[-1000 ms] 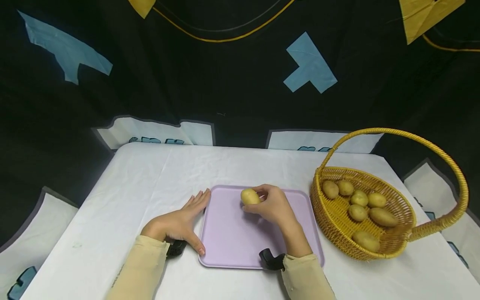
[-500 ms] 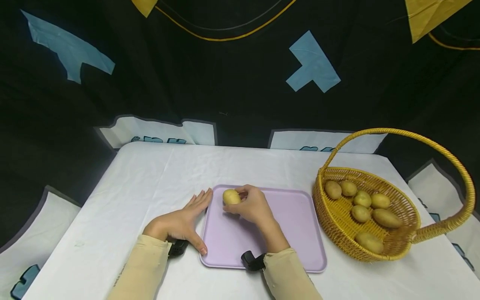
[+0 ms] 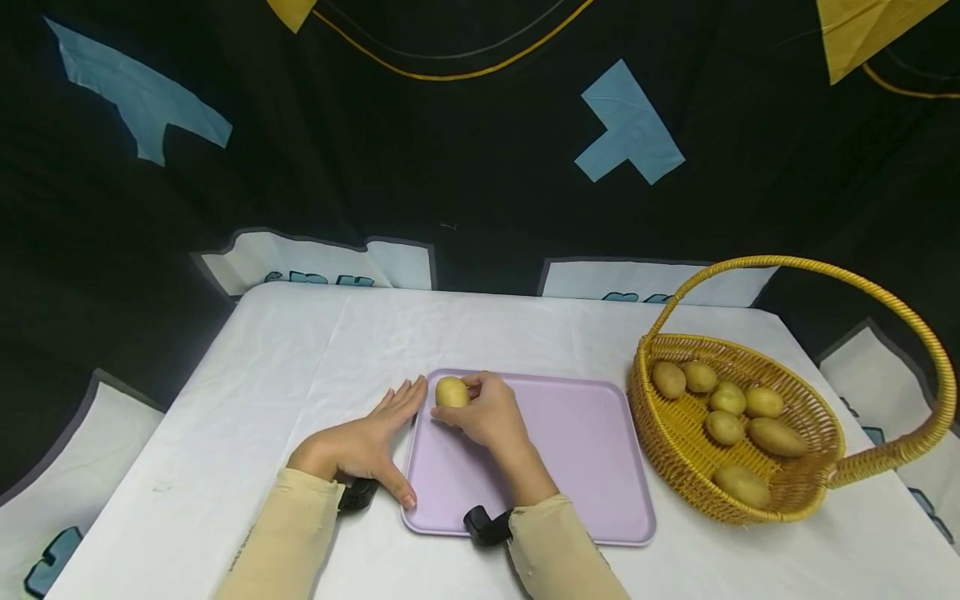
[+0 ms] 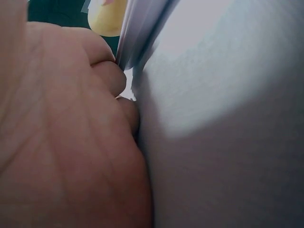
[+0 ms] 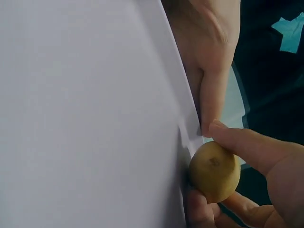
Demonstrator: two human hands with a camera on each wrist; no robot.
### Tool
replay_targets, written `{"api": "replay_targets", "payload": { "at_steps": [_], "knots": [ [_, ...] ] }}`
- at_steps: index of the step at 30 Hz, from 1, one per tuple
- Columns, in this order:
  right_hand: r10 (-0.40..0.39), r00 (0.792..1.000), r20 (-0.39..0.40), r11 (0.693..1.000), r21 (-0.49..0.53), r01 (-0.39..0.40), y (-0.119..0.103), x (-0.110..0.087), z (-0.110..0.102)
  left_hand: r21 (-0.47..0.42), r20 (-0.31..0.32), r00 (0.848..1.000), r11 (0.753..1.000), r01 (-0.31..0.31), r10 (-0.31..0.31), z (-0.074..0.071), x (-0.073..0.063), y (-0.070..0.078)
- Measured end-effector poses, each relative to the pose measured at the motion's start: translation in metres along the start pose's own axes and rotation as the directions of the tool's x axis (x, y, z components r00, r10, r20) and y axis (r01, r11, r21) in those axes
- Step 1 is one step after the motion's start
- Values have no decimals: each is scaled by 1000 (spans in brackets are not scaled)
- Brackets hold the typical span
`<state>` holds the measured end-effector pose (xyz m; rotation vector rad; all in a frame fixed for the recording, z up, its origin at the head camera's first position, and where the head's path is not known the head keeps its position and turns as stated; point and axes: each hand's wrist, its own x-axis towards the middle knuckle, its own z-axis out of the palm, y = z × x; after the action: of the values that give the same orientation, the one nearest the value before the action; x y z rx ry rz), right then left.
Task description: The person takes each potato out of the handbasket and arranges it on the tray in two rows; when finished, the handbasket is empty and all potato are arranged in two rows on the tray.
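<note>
In the head view my right hand pinches a small potato over the far left corner of a lilac tray. The right wrist view shows this potato between the thumb and the fingers, close to the tray's surface; whether it touches is hard to tell. My left hand lies flat with straight fingers along the tray's left edge, its thumb at the near left part of the rim. A yellow wicker basket stands right of the tray, with several potatoes inside.
A tall arched handle rises over the basket. White cloth covers the table, and a black curtain with blue and yellow patches hangs behind it.
My right hand has moved left across the tray with the potato, from near its middle to the far left corner. The left hand stays at the tray's edge.
</note>
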<state>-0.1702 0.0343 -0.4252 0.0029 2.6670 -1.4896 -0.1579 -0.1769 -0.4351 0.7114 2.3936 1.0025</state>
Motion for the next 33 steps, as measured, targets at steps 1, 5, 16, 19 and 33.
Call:
{"api": "replay_targets", "payload": {
  "at_steps": [1, 5, 16, 19, 33],
  "knots": [
    [5, 1000, 3, 1000, -6, -5, 1, 0, -1, 0, 1, 1000, 1000, 1, -1, 0, 1, 0],
    [23, 999, 32, 1000, -13, -23, 2, -3, -7, -3, 5, 1000, 1000, 5, -5, 1, 2, 2],
    [45, 996, 83, 997, -65, -39, -2, -7, -32, 9, 14, 1000, 1000, 4, -4, -2, 4, 3],
    [25, 997, 78, 997, -74, -19, -2, -11, -44, 4, 11, 1000, 1000, 5, -5, -1, 4, 2],
    [-17, 1000, 1, 997, -70, 17, 4, -34, -137, 0, -1, 1000, 1000, 4, -4, 1, 1, -1]
  ]
}}
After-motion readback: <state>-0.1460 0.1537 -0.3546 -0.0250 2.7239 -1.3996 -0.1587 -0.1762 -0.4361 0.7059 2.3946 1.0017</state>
